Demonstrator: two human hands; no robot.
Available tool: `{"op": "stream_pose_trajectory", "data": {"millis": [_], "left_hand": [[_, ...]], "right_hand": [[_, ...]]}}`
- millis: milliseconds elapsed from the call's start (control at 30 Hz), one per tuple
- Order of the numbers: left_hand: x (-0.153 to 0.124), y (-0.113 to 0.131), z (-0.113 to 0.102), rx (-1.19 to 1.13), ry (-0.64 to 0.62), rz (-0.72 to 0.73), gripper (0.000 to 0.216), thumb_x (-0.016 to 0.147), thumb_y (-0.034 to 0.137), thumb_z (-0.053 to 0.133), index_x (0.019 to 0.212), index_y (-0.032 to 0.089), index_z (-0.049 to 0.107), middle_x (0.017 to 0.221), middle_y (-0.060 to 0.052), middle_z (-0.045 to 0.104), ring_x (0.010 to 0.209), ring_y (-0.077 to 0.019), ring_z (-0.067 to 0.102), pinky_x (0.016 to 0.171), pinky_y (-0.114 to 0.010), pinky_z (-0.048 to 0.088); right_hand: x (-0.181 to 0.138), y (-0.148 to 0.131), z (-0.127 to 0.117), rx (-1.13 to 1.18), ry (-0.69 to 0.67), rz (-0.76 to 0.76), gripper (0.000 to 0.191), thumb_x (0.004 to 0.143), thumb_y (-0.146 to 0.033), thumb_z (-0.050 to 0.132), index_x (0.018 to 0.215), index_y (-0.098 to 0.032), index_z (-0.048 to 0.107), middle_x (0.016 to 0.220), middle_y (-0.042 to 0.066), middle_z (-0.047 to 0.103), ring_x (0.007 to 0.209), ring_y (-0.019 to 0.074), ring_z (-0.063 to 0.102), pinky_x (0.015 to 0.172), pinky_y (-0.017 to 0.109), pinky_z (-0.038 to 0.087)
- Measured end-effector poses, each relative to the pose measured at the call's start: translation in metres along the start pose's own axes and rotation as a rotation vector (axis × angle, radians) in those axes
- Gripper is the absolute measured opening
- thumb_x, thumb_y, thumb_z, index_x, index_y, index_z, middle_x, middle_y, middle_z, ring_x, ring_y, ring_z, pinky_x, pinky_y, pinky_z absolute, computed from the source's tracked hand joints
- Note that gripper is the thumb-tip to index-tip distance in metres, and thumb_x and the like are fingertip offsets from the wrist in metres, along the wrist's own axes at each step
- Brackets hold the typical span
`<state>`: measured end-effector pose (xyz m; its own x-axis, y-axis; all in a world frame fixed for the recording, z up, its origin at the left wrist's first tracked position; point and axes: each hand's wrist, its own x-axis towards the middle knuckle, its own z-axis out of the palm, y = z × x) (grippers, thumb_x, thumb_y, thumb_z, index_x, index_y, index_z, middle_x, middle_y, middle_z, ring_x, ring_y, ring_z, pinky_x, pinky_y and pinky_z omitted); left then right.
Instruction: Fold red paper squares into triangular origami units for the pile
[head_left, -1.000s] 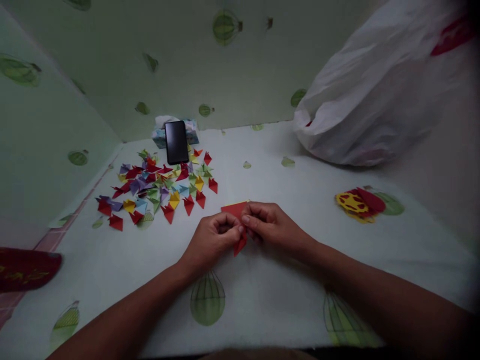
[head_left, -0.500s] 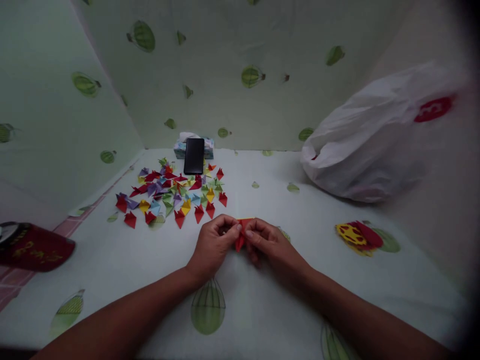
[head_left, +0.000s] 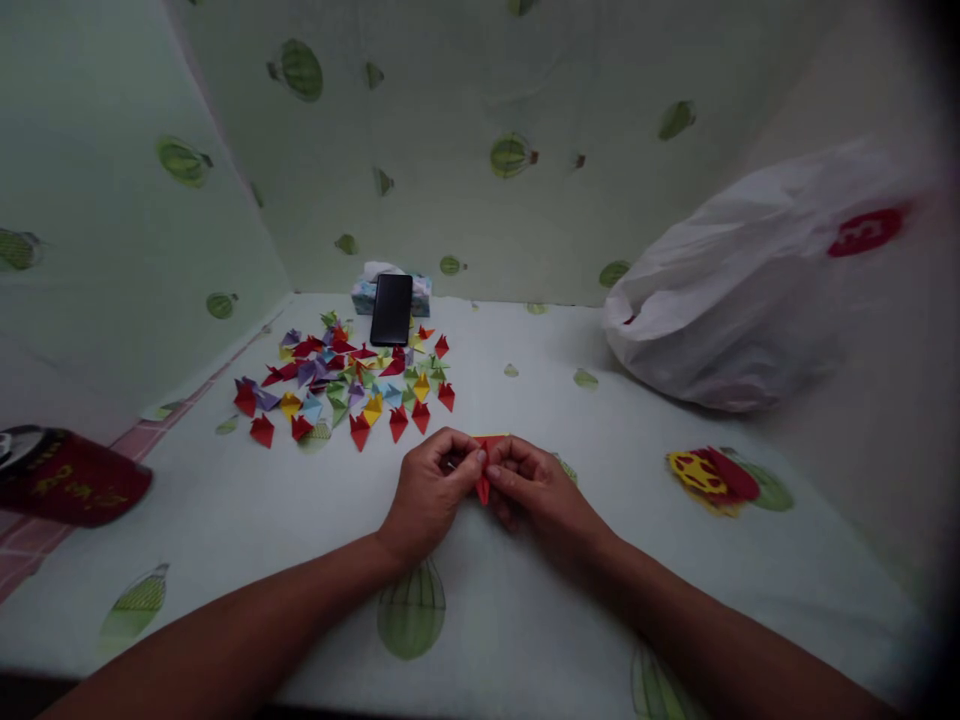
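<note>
Between my two hands is a small piece of folded red paper [head_left: 484, 487], its pointed end toward me. My left hand [head_left: 436, 482] pinches it from the left with thumb and fingers. From the other side my right hand [head_left: 534, 485] pinches it too, thumb on top; some of its fingers are hidden below. Much of the paper is covered by the fingertips. A strip of red and yellow paper [head_left: 491, 438] shows just beyond the fingertips. To the left and farther back lie several folded paper cranes [head_left: 360, 432] in red, yellow, green, blue and purple.
A black phone [head_left: 391, 311] leans on a tissue box [head_left: 365, 297] behind the cranes. At far left stands a red can [head_left: 82, 485]. A white plastic bag [head_left: 705, 300] sits at back right. Red and yellow paper cutouts [head_left: 705, 474] lie right of my hands on the patterned tablecloth [head_left: 540, 620].
The camera view has shifted slightly. Both hands keep their pinch on the red paper, with only a slight movement of the fingers and its pointed end.
</note>
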<state>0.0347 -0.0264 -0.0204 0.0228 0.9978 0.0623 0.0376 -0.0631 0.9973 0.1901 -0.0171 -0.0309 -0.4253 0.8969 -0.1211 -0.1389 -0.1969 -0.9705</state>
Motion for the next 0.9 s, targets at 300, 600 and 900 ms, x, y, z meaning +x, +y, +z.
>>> {"op": "stream_pose_trajectory", "data": {"millis": [300, 600, 900], "left_hand": [[0.0001, -0.0017, 0.001, -0.096, -0.017, -0.025, 0.015, 0.082, 0.03, 0.067, 0.079, 0.015, 0.064, 0.074, 0.0, 0.064, 0.067, -0.0115, 0.059, 0.064, -0.024, 0.048], [0.0012, -0.0063, 0.0, -0.213, -0.096, -0.053, 0.016, 0.08, 0.024, 0.07, 0.092, 0.017, 0.063, 0.085, -0.001, 0.068, 0.074, -0.0121, 0.064, 0.07, -0.025, 0.052], [0.003, -0.0009, 0.0013, -0.171, -0.086, -0.035, 0.017, 0.077, 0.014, 0.067, 0.092, 0.017, 0.061, 0.084, 0.0, 0.065, 0.075, -0.0106, 0.062, 0.07, -0.024, 0.051]], "right_hand": [[-0.0016, -0.0062, 0.0024, -0.162, 0.115, -0.046, 0.031, 0.082, -0.042, 0.067, 0.073, -0.02, 0.047, 0.055, -0.006, 0.053, 0.042, 0.0064, 0.045, 0.041, 0.02, 0.032], [-0.0022, -0.0089, 0.0028, -0.125, 0.17, -0.064, 0.022, 0.079, -0.036, 0.067, 0.081, -0.019, 0.054, 0.057, -0.006, 0.057, 0.043, 0.0073, 0.048, 0.042, 0.021, 0.037], [-0.003, -0.007, 0.0029, -0.11, 0.216, -0.072, 0.021, 0.078, -0.034, 0.067, 0.078, -0.018, 0.054, 0.055, -0.006, 0.057, 0.043, 0.0078, 0.049, 0.044, 0.021, 0.038]]}}
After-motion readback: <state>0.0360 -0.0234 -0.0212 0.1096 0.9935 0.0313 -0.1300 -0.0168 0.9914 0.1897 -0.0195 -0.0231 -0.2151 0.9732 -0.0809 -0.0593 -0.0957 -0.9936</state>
